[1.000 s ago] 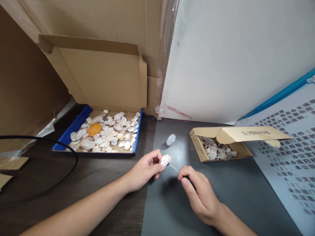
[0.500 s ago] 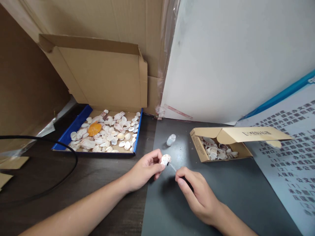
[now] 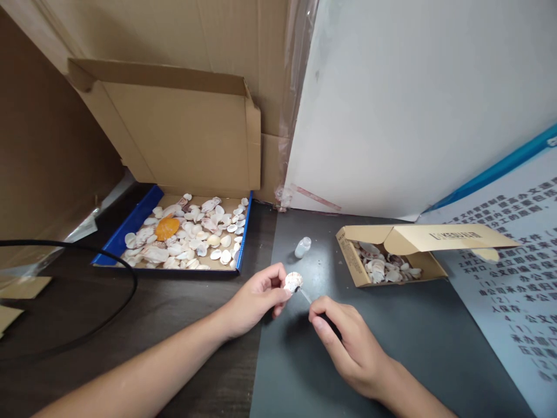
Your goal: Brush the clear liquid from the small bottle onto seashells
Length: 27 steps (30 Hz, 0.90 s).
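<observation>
A small ribbed white shell (image 3: 293, 281) is pinched between the thumb and fingers of my left hand (image 3: 261, 299). My right hand (image 3: 348, 342) is closed round a thin clear stick (image 3: 306, 296), whose dark tip meets the lower right edge of the shell. Behind the hands, a small clear bottle with whitish contents (image 3: 303, 248) stands on the dark grey mat (image 3: 322, 371). What part of the stick lies inside my right hand is hidden.
Shells and one orange shell (image 3: 167, 228) fill an open blue-edged box (image 3: 126, 232) at the left. A smaller cardboard box (image 3: 352, 264) with shells lies at the right, beside a printed sheet (image 3: 522, 278). A black cable (image 3: 136, 284) loops at far left.
Both hands have stayed almost in place; the stick's tip and my right hand have shifted very slightly to the left.
</observation>
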Each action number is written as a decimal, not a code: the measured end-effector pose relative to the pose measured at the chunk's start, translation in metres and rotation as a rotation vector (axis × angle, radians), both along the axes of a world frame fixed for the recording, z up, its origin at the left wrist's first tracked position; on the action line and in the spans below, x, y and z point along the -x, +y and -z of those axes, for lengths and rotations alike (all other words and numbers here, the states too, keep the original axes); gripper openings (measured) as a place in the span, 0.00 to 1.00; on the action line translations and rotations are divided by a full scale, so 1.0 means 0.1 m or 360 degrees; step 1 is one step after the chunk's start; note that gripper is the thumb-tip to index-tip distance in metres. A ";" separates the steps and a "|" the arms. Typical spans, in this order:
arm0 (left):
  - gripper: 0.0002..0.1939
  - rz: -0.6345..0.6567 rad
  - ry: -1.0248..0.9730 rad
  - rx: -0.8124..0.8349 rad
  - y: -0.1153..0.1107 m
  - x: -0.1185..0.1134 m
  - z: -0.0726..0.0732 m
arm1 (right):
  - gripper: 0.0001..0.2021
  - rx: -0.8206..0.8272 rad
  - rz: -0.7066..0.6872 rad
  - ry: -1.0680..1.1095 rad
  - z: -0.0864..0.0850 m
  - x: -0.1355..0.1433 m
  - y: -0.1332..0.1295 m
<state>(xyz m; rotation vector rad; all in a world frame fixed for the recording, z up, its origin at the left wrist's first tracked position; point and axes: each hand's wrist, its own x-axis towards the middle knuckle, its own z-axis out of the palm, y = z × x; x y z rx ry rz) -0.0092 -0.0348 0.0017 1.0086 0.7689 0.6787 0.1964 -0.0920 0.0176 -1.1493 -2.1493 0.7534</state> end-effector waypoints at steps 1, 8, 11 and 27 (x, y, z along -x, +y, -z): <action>0.14 -0.0001 -0.0001 0.0001 0.00 0.00 0.00 | 0.09 0.0000 0.0000 -0.0002 0.00 0.00 0.00; 0.14 -0.0002 -0.0019 0.0022 0.00 0.00 0.00 | 0.08 0.0002 -0.0011 -0.0009 0.02 0.00 0.01; 0.14 -0.0011 -0.0026 0.0036 0.00 0.00 0.01 | 0.09 0.0005 -0.0010 -0.0017 0.01 0.01 0.02; 0.13 0.0016 -0.0039 0.0010 0.00 0.00 0.02 | 0.08 0.0019 -0.0018 -0.0049 0.01 0.00 0.01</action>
